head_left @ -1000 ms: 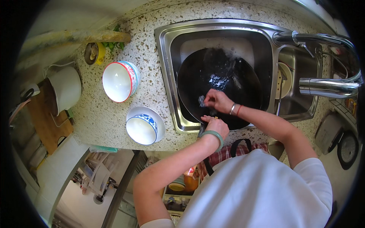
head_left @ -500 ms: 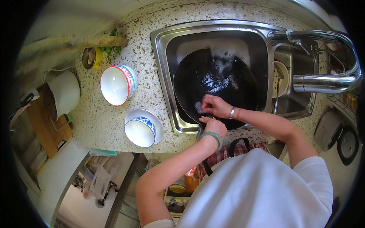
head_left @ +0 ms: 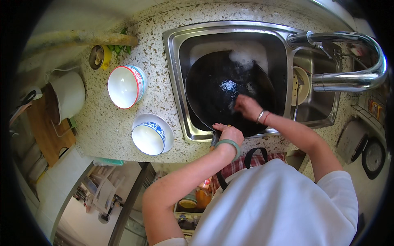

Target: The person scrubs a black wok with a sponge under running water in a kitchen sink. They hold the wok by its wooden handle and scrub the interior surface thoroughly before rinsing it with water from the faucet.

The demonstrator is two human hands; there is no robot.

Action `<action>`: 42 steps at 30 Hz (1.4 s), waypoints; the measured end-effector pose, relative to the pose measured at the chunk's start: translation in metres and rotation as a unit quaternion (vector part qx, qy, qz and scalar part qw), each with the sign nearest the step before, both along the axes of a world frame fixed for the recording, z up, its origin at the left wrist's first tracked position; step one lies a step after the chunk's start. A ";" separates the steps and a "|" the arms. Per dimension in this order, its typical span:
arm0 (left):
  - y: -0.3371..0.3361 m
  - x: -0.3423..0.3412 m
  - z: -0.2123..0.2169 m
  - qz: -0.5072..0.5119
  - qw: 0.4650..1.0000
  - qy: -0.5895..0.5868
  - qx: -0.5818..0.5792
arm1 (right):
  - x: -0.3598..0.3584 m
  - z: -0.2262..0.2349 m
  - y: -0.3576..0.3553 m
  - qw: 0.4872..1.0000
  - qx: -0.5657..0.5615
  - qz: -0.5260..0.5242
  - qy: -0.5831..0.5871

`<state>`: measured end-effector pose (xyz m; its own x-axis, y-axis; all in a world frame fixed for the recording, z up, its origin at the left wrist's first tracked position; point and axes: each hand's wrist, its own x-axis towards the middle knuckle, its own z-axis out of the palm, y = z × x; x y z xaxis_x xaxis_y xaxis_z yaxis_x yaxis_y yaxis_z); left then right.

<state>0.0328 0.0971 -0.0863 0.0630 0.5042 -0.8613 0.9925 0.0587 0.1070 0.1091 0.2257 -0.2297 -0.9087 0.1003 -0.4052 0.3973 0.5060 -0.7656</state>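
Note:
A large black wok [head_left: 213, 82] lies tilted in the left basin of the steel sink [head_left: 174, 82], with a little water shining at its middle. My left hand [head_left: 230, 134], a green bangle at its wrist, is closed on the wok's handle [head_left: 214, 138] by the sink's front rim. Over the near part of the wok, my right hand [head_left: 248, 107] is curled, fingers down, and somewhat blurred. It grips a silvery scouring pad [head_left: 232, 107], mostly hidden under the fingers, against the wok's inner surface.
A chrome faucet [head_left: 344, 82] arches over the small right basin, which holds a cream strainer [head_left: 304, 92] and a long-handled utensil. On the speckled counter [head_left: 102, 139] stand red-rimmed bowls [head_left: 122, 87], a blue-patterned bowl [head_left: 147, 142] and a yellow cup [head_left: 106, 56].
My right hand has moved with the scouring pad from beside the handle to the right and farther into the wok. My left hand stays on the handle.

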 end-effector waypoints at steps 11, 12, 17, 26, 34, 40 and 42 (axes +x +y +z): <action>0.009 -0.002 0.015 0.019 1.000 -0.019 0.001 | 0.012 -0.005 0.014 0.996 -0.043 -0.044 -0.059; 0.005 0.002 0.013 0.020 0.999 0.010 0.034 | 0.011 -0.006 0.019 0.997 -0.040 -0.035 -0.062; 0.016 -0.013 0.007 -0.001 0.997 -0.066 -0.026 | 0.013 -0.018 0.024 0.998 -0.038 -0.014 -0.051; -0.011 -0.103 0.008 0.167 0.947 -0.275 0.001 | 0.010 -0.019 0.022 0.997 -0.017 0.018 -0.069; -0.066 -0.102 -0.023 -0.021 0.930 -0.251 0.269 | 0.008 -0.024 0.021 0.997 -0.023 0.009 -0.072; -0.069 -0.105 -0.031 0.052 0.864 -0.314 0.390 | 0.011 -0.027 0.012 0.998 -0.044 -0.018 -0.044; -0.066 -0.100 -0.031 0.097 0.827 -0.324 0.449 | 0.009 -0.021 0.008 0.997 -0.056 -0.028 -0.038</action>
